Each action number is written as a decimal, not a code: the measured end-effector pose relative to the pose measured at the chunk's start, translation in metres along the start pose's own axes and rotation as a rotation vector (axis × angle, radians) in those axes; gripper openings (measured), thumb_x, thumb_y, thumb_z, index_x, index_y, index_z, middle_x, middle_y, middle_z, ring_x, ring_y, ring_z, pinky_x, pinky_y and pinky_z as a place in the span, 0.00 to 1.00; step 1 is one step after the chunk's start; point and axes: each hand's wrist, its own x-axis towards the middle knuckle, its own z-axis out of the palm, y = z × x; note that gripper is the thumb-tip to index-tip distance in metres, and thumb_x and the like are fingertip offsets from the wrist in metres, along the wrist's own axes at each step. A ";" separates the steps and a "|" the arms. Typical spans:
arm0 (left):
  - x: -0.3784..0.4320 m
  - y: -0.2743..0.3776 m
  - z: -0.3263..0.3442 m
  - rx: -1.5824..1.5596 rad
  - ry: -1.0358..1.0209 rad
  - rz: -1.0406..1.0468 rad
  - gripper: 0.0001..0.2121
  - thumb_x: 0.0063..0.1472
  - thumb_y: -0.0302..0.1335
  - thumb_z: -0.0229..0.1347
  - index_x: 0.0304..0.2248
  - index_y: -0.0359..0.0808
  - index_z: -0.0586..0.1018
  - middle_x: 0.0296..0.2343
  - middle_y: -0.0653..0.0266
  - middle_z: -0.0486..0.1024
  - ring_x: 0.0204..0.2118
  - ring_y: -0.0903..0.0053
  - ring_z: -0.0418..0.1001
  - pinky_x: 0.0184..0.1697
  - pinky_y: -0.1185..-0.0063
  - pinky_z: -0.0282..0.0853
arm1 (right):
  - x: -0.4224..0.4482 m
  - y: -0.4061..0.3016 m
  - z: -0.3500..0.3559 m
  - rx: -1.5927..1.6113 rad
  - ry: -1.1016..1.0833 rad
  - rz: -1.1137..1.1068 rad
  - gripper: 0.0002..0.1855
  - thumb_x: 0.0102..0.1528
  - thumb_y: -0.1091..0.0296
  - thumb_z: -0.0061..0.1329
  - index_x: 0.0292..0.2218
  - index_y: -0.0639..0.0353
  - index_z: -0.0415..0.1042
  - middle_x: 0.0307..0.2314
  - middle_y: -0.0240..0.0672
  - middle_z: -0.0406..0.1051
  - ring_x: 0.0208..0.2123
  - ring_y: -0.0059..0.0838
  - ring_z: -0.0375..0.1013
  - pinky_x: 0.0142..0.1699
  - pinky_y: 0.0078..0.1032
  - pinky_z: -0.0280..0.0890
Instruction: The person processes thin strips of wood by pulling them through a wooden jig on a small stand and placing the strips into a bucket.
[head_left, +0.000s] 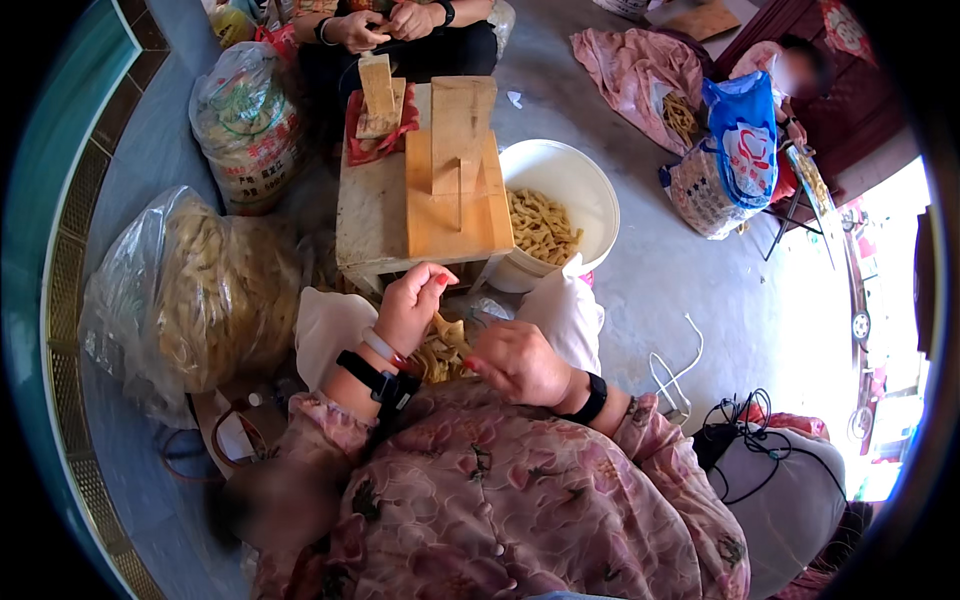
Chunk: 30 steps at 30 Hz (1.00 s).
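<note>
My left hand (411, 304) is just in front of a small wooden table (367, 232), its fingers curled and thumb turned inward. Lower and to the right, my right hand (523, 364) is curled like a loose fist. Between and below them lies a heap of yellowish strips (439, 356), perhaps tofu skin, in my lap. One folded strip (448, 330) rises beside my left hand; whether either hand grips it is hidden. On the table stands a wooden block (461, 214) with an upright board (463, 112) and a thin stick (460, 195) leaning on it.
A white bucket (600, 202) at the table's right holds knotted yellowish pieces (544, 225). Bulging plastic bags (225, 292) stand at left, a filled sack (244, 127) behind. Across the table, a person's hands (386, 26) work near a smaller wooden stand (379, 97). Another person sits far right.
</note>
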 end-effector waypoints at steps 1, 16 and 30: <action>-0.001 0.002 0.000 0.097 0.013 0.050 0.09 0.66 0.29 0.47 0.35 0.33 0.75 0.21 0.67 0.72 0.23 0.85 0.65 0.29 0.83 0.63 | -0.002 0.003 -0.004 0.000 -0.001 0.001 0.08 0.55 0.68 0.49 0.29 0.64 0.71 0.24 0.44 0.70 0.28 0.49 0.70 0.35 0.37 0.66; -0.004 0.033 0.000 -0.176 -0.030 -0.171 0.07 0.65 0.29 0.49 0.37 0.34 0.74 0.19 0.74 0.66 0.21 0.89 0.62 0.25 0.86 0.61 | 0.025 0.015 -0.009 -0.034 0.161 0.045 0.08 0.45 0.78 0.52 0.27 0.60 0.65 0.20 0.40 0.68 0.25 0.44 0.70 0.30 0.34 0.66; 0.085 0.026 -0.034 0.191 0.106 -0.004 0.10 0.62 0.32 0.54 0.27 0.33 0.74 0.17 0.67 0.69 0.19 0.82 0.64 0.24 0.82 0.60 | 0.096 0.075 -0.038 -0.232 0.430 0.120 0.05 0.49 0.76 0.50 0.31 0.59 0.70 0.26 0.40 0.71 0.29 0.43 0.72 0.34 0.33 0.68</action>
